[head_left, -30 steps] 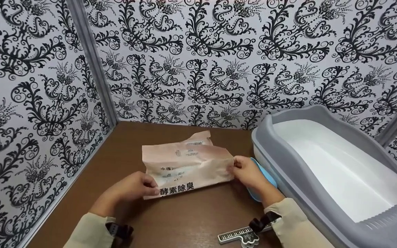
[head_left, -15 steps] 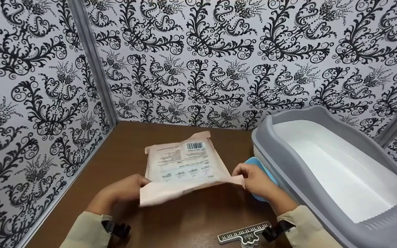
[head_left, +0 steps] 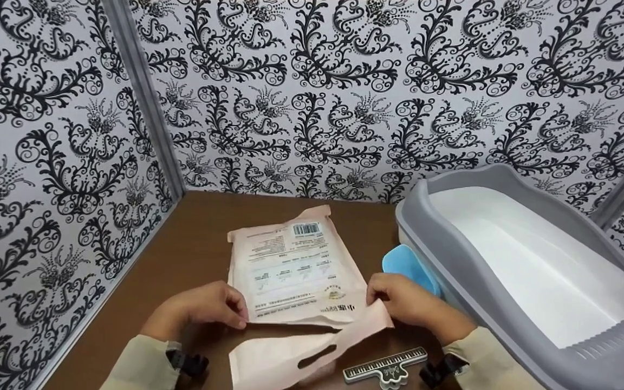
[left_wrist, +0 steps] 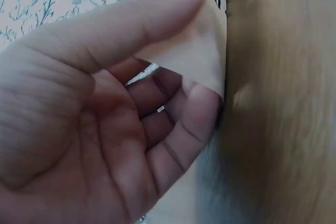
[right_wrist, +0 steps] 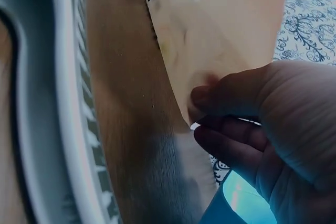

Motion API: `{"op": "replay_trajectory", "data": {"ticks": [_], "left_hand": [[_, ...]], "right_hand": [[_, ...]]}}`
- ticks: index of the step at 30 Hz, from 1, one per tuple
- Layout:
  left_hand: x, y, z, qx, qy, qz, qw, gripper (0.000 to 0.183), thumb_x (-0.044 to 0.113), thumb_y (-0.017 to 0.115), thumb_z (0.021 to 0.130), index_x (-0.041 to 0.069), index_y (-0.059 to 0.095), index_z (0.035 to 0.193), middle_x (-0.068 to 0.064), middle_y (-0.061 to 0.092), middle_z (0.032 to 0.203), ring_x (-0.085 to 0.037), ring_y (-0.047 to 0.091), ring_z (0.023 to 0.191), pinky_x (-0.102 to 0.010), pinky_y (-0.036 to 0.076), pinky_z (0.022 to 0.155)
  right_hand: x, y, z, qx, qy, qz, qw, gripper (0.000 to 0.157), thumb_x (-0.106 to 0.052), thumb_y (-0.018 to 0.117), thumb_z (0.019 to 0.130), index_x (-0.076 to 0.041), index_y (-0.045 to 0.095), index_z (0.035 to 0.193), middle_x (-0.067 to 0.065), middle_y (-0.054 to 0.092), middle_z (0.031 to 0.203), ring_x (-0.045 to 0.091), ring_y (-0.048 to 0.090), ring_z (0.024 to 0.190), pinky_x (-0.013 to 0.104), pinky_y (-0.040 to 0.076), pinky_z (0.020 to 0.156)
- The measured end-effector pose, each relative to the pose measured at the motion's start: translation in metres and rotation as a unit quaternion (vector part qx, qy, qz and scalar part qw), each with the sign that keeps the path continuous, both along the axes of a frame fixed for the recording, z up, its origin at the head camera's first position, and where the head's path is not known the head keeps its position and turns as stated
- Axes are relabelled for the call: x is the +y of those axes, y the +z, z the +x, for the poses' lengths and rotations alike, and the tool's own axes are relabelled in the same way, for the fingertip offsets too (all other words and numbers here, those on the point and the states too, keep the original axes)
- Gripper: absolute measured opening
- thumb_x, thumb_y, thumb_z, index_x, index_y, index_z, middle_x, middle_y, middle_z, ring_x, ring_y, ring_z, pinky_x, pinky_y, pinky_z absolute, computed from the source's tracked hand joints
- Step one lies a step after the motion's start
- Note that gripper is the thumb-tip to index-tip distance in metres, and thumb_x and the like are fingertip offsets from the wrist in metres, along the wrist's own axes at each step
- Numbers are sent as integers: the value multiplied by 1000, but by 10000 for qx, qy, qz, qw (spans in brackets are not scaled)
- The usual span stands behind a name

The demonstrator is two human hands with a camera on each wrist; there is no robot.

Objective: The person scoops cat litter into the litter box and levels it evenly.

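Observation:
A pale pink printed bag (head_left: 290, 271) lies flat on the brown table, barcode side up. Across its near end is a slit, and below that runs a pink strip with a handle slot (head_left: 274, 360); the strip meets the bag at the right, though I cannot tell how firmly. My left hand (head_left: 203, 306) pinches the bag's near left corner; the left wrist view shows thumb and fingertips on the pink film (left_wrist: 197, 51). At the near right corner, my right hand (head_left: 407, 298) pinches the film, thumb against fingers, as the right wrist view shows.
To the right stands a large litter box (head_left: 447, 233) with a grey rim and white inside. A blue scoop-like item (head_left: 404, 265), partly hidden by my right hand, lies against it. Nearer me is a metal clip with a piano-key pattern (head_left: 385, 365). Patterned walls enclose the table.
The bag's near end, folded up and away from me a second ago, has come down toward me. The printed back is now visible and the slotted strip hangs at the near side.

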State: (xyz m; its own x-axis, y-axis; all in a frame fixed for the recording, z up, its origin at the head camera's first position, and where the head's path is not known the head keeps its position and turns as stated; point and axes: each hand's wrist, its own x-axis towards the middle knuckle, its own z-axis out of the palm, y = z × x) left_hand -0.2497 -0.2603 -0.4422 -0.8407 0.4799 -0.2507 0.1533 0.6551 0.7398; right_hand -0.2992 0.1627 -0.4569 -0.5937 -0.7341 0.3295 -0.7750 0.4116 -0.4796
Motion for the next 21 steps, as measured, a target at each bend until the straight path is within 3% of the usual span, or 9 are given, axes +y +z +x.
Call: {"op": "replay_trajectory", "data": {"ticks": [9,21], "left_hand": [[20,9,12,620,-23,-816,9947,11,9,84,79,11,74,74,10,65,68,-8,52,63,-21,38,58],[25,9,15,768,4,-865,9933,13,5,83,78,9,74,70,10,62,64,-8,51,60,-21,38,56]], "right_hand": [[-1,-2,2,800,308,688,9939,25,12,73,74,-12,75,80,-1,66,82,12,63,80,24,55,73],[0,-2,2,1157,626,1028,9860,24,10,71,77,-12,78,82,0,70,84,15,64,81,26,55,76]]}}
